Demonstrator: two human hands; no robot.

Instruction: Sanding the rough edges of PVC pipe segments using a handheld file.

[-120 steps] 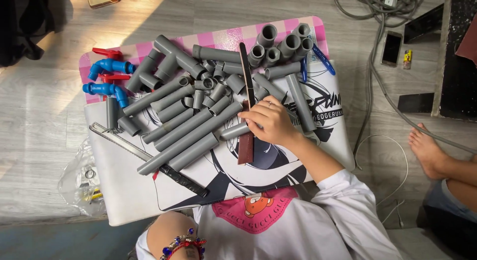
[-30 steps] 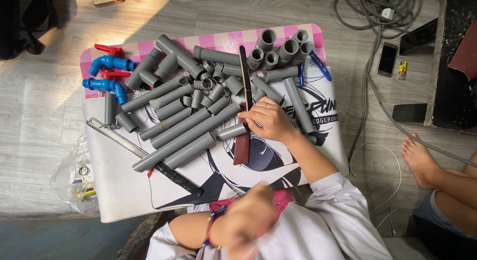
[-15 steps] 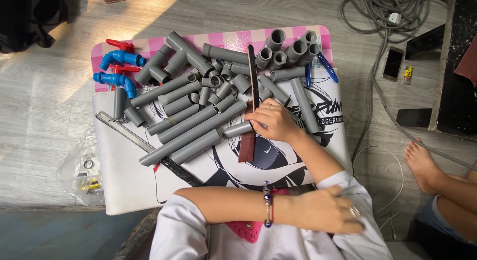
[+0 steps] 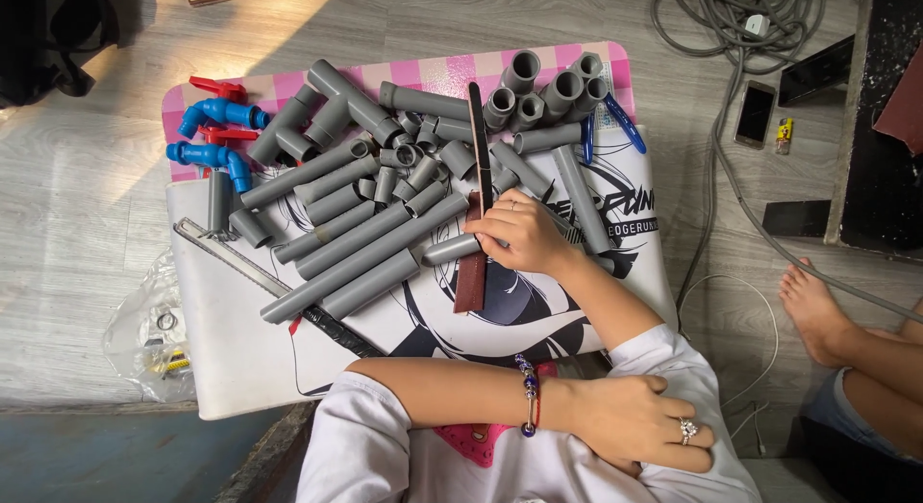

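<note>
My right hand (image 4: 519, 236) lies on a white printed board (image 4: 240, 359) and is shut on the end of a short grey pipe (image 4: 448, 251). It also rests across a long dark blade with a brown handle (image 4: 471, 272) that points away from me. Several grey pipes (image 4: 356, 253) and fittings (image 4: 538, 94) are heaped just beyond and to the left of that hand. My left hand (image 4: 635, 428), wearing a ring and a beaded bracelet, crosses my body and rests on my right sleeve, holding nothing.
Two blue taps with red handles (image 4: 216, 113) lie at the board's far left. A thin metal bar (image 4: 231, 258) lies near its left edge, and a clear bag of small parts (image 4: 154, 330) lies on the floor. A phone (image 4: 755, 113), cables (image 4: 731, 22) and another person's bare foot (image 4: 817, 315) are on the right.
My left arm has come up from my lap, swung across my body and settled on my right sleeve. My right hand has stayed on the short pipe and blade.
</note>
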